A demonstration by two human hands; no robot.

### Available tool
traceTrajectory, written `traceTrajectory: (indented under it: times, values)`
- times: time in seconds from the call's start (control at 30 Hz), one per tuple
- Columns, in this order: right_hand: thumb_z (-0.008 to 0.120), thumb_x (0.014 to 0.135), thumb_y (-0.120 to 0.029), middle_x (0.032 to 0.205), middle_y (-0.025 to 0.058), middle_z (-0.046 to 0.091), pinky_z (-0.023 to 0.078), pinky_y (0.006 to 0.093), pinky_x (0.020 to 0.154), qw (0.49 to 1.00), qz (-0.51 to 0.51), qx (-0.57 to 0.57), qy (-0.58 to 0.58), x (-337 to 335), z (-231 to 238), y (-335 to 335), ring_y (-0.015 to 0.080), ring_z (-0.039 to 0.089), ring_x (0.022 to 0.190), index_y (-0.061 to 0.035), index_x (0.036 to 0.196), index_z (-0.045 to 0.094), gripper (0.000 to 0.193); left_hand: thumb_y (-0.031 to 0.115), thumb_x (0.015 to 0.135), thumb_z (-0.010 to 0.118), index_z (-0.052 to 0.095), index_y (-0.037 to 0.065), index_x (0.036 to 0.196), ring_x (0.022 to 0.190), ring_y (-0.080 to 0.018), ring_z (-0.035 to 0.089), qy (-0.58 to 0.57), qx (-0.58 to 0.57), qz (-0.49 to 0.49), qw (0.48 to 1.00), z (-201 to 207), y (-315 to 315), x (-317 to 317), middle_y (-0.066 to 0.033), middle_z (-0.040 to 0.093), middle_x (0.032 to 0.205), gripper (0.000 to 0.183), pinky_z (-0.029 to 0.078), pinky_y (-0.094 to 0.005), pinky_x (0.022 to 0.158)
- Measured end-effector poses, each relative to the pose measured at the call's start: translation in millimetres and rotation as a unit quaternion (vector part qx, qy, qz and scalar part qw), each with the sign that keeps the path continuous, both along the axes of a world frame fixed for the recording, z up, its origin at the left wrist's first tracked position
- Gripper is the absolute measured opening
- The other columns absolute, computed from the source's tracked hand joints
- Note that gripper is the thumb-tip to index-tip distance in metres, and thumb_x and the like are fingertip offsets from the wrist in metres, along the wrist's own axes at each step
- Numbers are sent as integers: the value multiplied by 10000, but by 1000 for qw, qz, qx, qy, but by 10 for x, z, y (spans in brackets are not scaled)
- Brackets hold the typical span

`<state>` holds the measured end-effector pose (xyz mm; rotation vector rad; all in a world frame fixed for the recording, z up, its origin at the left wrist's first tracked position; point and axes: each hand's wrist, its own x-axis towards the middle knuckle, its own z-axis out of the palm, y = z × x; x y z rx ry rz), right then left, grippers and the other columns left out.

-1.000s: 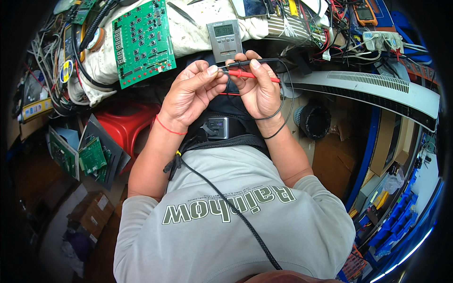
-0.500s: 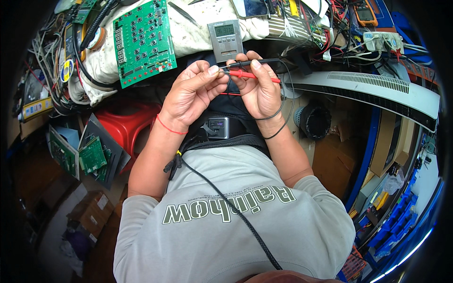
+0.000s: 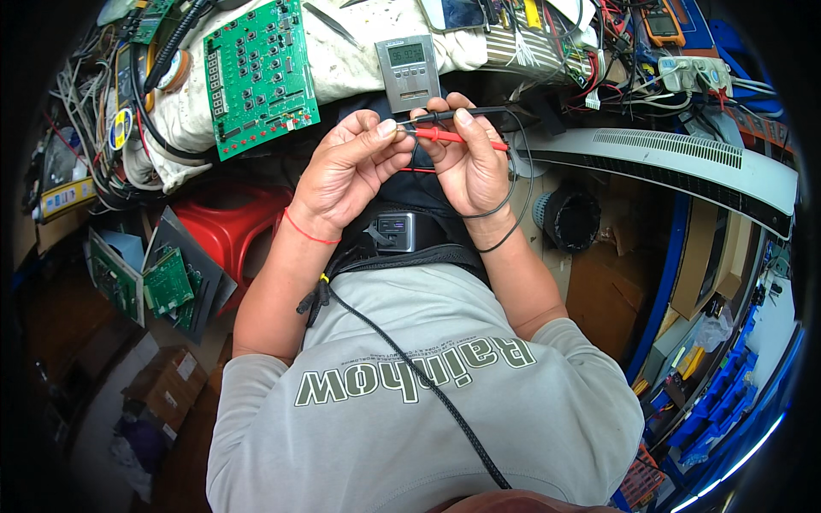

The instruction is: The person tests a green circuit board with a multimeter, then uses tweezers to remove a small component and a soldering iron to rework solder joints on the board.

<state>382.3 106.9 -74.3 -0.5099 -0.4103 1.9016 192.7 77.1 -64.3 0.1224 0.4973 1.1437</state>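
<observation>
My right hand (image 3: 470,171) is closed around two test probes, a black one (image 3: 486,110) and a red one (image 3: 438,134). Their tips point left toward my left hand (image 3: 351,171). Thumb and forefinger of that hand pinch something tiny where the tips meet; it is too small to name. A black lead (image 3: 528,162) loops over my right wrist. Just beyond the hands, a grey box-shaped device with a display (image 3: 410,73) leans at the bench edge. Left of it, a large green circuit board (image 3: 262,77) with several black push buttons lies on white cloth.
Tweezers (image 3: 333,23) lie at the back of the cloth (image 3: 359,73). Cables and an orange meter (image 3: 662,24) crowd the right. A long white vented panel (image 3: 667,154) juts out at right. A red stool (image 3: 227,227) and more boards (image 3: 168,282) are low at left.
</observation>
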Motion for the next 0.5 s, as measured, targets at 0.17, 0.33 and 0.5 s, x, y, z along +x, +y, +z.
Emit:
traceTrajectory:
  times: [0.17,0.33,0.5]
  values:
    - [502,1056,-115,1244,210,648,618,416,927,1000,1,0,2,1,-3,0,333,683,1137,33,1281,548,273,66,982,678,617,96,978,955,-204,748,3,-4,-2,1000,1,-1,2,-94,739,987,68,622,-303,821]
    - [503,1056,-118,1242,209,648,619,414,926,1000,-3,-1,-8,2,-4,-8,332,683,1137,31,1279,549,272,69,982,678,616,99,978,956,-203,748,6,-6,-1,1000,-2,-9,4,-82,737,988,69,622,-301,821]
    - [504,1056,-121,1240,209,648,619,413,926,1000,3,2,0,1,-5,-1,332,680,1144,31,1279,549,273,69,984,677,613,100,979,957,-203,747,10,-3,0,1000,-14,-9,3,-80,734,990,71,622,-301,823]
